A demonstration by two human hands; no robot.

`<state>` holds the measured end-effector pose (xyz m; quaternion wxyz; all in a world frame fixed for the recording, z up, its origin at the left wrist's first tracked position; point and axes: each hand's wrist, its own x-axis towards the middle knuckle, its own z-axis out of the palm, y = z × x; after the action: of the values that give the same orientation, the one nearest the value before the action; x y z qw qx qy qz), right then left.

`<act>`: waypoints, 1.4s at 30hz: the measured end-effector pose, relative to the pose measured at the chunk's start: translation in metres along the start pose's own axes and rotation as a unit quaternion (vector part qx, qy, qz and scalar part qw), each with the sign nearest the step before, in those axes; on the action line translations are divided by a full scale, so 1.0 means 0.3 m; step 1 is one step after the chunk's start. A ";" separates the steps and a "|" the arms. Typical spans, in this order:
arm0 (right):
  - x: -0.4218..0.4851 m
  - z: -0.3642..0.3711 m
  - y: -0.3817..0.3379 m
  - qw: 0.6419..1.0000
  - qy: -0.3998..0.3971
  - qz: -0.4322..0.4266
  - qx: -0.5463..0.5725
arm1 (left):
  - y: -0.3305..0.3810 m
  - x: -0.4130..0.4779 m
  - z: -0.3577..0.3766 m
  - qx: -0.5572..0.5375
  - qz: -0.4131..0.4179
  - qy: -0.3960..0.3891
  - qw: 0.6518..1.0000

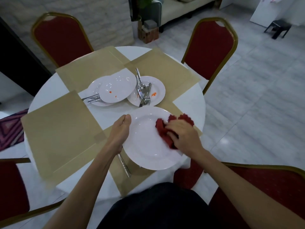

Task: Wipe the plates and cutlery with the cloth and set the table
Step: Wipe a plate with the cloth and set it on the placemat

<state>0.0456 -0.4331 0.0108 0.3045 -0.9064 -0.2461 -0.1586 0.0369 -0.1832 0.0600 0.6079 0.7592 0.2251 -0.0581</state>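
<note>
Red cloth (162, 128), gripped in my right hand (183, 133), presses on the white plate (145, 146) my left hand (118, 131) holds by its rim.

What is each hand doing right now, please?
Left hand: grips the white plate by its rim.
Right hand: holds the red cloth against that plate.

The nearest white plate (146, 146) was tilted, a crumpled red cloth (163, 129) bunched on its right side and a knife handle (124, 166) showing beneath it. Farther off, an orange-stained plate (115, 91) overlapped two others, with forks and spoons (143, 91) heaped on the right-hand plate (158, 90)
</note>
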 end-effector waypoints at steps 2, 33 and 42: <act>0.072 -0.003 0.010 0.995 0.056 0.081 -0.019 | 0.009 -0.009 0.010 -0.003 -0.006 -0.035 0.999; 0.252 -0.307 -0.043 0.881 -0.230 0.310 0.274 | 0.077 -0.045 -0.044 -0.084 0.098 0.044 0.991; 0.370 -0.277 -0.114 0.931 -0.355 0.071 -0.043 | 0.204 -0.034 0.078 0.300 0.291 -0.161 0.894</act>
<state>0.1076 -0.4227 0.1391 0.1686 -0.9310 -0.2657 0.1850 0.0574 -0.2181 0.1125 0.3685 0.9174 -0.1353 -0.0652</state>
